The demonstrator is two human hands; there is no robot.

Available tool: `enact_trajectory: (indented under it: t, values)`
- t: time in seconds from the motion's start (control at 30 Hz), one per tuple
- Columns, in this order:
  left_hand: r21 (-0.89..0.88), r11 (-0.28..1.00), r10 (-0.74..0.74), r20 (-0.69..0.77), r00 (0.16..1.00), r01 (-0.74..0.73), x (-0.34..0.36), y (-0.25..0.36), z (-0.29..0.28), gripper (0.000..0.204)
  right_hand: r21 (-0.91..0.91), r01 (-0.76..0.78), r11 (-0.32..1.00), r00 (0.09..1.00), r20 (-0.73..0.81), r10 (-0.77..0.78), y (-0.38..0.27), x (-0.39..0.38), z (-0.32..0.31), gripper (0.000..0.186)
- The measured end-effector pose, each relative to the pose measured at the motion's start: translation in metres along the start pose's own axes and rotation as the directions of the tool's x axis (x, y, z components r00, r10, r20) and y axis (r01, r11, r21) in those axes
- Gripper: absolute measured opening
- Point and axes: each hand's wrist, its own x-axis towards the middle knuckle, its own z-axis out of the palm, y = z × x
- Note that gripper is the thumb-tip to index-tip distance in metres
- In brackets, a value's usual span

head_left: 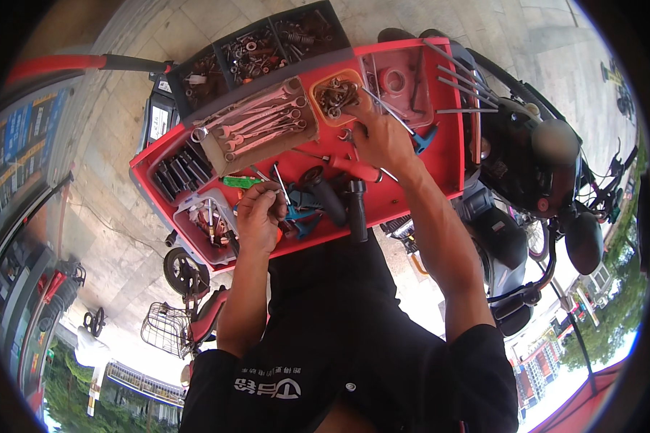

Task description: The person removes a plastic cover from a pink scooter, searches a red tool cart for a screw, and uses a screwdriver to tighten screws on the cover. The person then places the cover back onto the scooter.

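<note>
My right hand (pixel 383 141) reaches over the red tray (pixel 440 162), its fingertips at the near rim of a small yellow container (pixel 316 97) of metal fasteners. Its thumb and forefinger look apart, and I see nothing held between them. My left hand (pixel 258 213) hovers over the tray's near left part, fingers curled together in a pinch; whatever they hold is too small to make out. Beside it lie a green-handled tool (pixel 240 182) and blue-handled tools (pixel 307 225). A red-handled tool (pixel 355 169) rests below my right hand, and a blue T-handle wrench (pixel 425 139) lies right of it.
A cardboard box (pixel 220 157) holds several wrenches. Beyond it, a black divided bin (pixel 224 68) contains loose hardware. A clear bin (pixel 183 225) of small parts stands at near left. Metal rods (pixel 464 79) stick out at right, near a parked scooter (pixel 516 144).
</note>
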Motion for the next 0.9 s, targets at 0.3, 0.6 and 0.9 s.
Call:
enact_trajectory:
  t: [0.3, 0.6, 0.9]
  values:
    - [-0.008, 1.0, -0.004, -0.051, 0.999, 0.003, 0.002, -0.003, -0.014, 0.017, -0.14, 0.028, 0.99, 0.989, 0.145, -0.007, -0.001, 0.023, -0.008, 0.041]
    - [0.016, 1.0, -0.016, -0.085, 0.996, 0.017, 0.006, -0.008, -0.017, 0.016, -0.104, -0.063, 0.993, 0.98, 0.179, 0.081, 0.001, 0.028, -0.005, 0.045]
    - [0.015, 1.0, -0.012, -0.074, 0.997, 0.013, 0.008, -0.006, -0.015, 0.016, -0.066, -0.138, 0.988, 0.99, 0.02, 0.14, 0.006, 0.023, -0.007, 0.04]
